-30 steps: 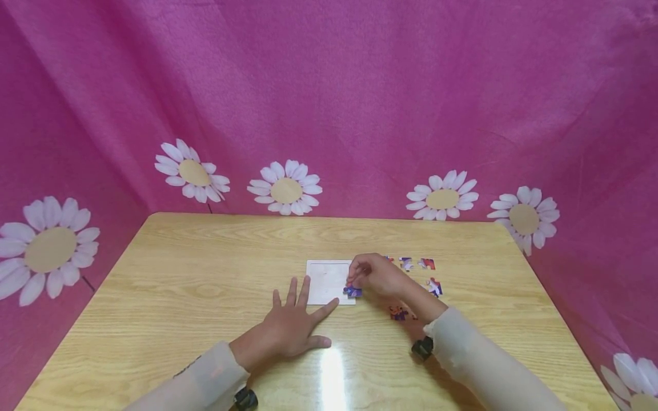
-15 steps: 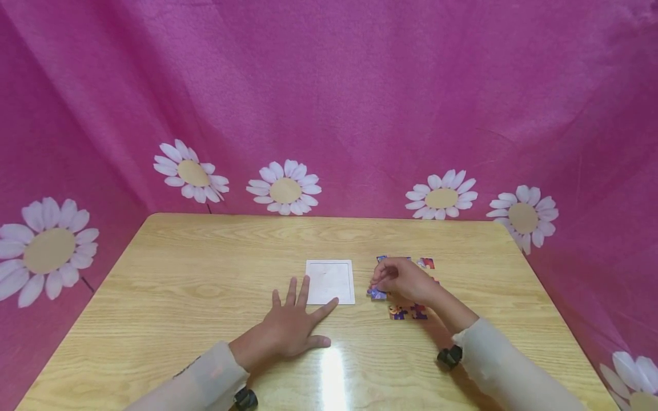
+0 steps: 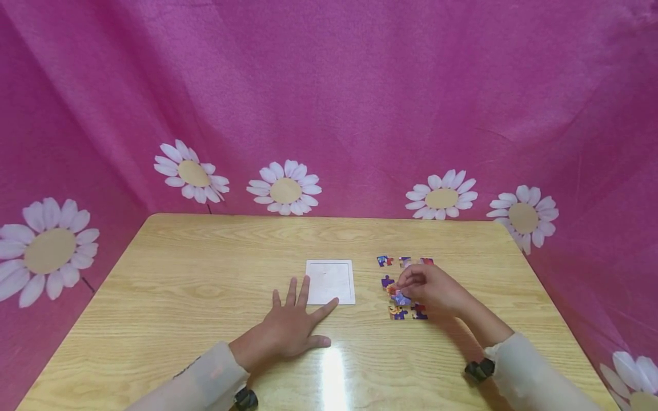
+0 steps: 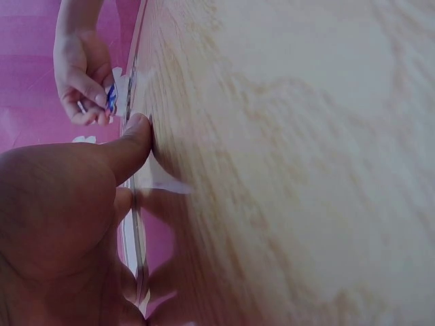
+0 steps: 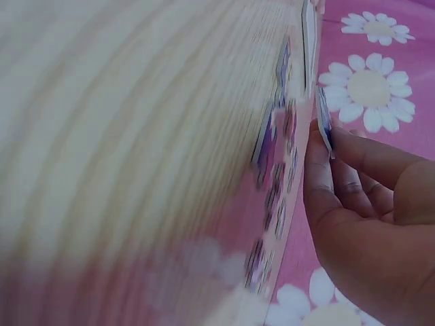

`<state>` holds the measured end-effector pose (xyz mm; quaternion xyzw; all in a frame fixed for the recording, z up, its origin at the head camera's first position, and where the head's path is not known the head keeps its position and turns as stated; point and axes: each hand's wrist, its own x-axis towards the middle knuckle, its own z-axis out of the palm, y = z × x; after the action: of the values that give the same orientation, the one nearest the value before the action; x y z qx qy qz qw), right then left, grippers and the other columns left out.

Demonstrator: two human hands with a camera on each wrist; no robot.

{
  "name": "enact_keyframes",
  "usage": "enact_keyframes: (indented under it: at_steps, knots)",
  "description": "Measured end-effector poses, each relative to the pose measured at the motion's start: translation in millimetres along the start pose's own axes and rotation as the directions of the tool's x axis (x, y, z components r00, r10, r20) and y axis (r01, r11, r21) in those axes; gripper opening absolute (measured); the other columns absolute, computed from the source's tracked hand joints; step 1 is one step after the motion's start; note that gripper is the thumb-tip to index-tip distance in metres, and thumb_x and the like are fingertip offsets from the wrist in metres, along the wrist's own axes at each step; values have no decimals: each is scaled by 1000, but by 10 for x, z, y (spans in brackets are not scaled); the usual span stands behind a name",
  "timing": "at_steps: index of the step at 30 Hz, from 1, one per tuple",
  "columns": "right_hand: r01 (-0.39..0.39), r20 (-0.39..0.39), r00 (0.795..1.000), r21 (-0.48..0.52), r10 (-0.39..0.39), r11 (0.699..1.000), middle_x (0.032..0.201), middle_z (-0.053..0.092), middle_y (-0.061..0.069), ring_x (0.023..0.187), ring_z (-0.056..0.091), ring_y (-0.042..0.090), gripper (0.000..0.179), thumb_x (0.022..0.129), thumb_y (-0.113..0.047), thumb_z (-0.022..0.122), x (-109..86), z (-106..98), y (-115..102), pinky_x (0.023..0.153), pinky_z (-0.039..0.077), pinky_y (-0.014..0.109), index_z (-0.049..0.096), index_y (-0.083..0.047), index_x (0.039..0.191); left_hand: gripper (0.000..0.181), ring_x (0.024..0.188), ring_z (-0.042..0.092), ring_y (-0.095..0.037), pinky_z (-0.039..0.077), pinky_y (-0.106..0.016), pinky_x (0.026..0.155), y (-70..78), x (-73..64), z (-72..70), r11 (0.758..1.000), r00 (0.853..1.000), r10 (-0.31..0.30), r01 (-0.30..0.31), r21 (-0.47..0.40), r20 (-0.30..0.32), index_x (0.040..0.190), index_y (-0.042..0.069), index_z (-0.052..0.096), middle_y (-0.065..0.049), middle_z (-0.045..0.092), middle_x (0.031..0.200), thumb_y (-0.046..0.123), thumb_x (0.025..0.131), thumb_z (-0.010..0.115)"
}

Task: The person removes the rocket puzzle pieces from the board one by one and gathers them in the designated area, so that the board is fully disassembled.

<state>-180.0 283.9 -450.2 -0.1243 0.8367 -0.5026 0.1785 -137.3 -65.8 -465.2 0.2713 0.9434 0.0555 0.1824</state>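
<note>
My right hand [image 3: 434, 288] pinches a jigsaw puzzle piece [image 3: 400, 298], mostly blue-purple, between thumb and fingertips. In the right wrist view the piece [image 5: 324, 119] stands edge-on, raised over the table. Below and around that hand lie several loose puzzle pieces, among them a blue and red one [image 3: 384, 261], a purple one [image 3: 388, 281] and a yellow and purple one [image 3: 397, 313]; the hand hides some others. My left hand [image 3: 293, 328] rests with fingers spread on the table, fingertips at the near left edge and lower rim of a white square puzzle tray [image 3: 329, 279].
The wooden table [image 3: 216, 257] carries the tray near its middle and the loose pieces to the right of it. A pink curtain [image 3: 329, 103] with daisies hangs behind the table and along its sides. A bright reflection shows on the near tabletop.
My right hand has moved right with the puzzle piece, from the tray's right edge to above the loose pieces. The left hand has stayed in place.
</note>
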Motion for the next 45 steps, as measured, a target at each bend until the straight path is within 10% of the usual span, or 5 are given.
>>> enact_keyframes:
  at_steps: [33,45]
  knots:
    - [-132,-160,978,25,134,991,100,74,17,88,70,13,9,95,8,66,-557,-302,405,74,59,25,67,10,104,78,154,3,-55,17,-80,112,24,-36,-52,1000,1000,9,-8,11,-6,163,46,24,-30,3,169,73,94,50]
    - [-185,-337,936,-217,104,958,89,75,7,81,66,18,8,91,5,73,-545,-139,351,63,52,24,71,-2,90,75,153,5,-56,18,-79,112,6,-36,-51,1000,1000,14,-14,-2,-17,162,47,24,-30,4,169,73,96,47]
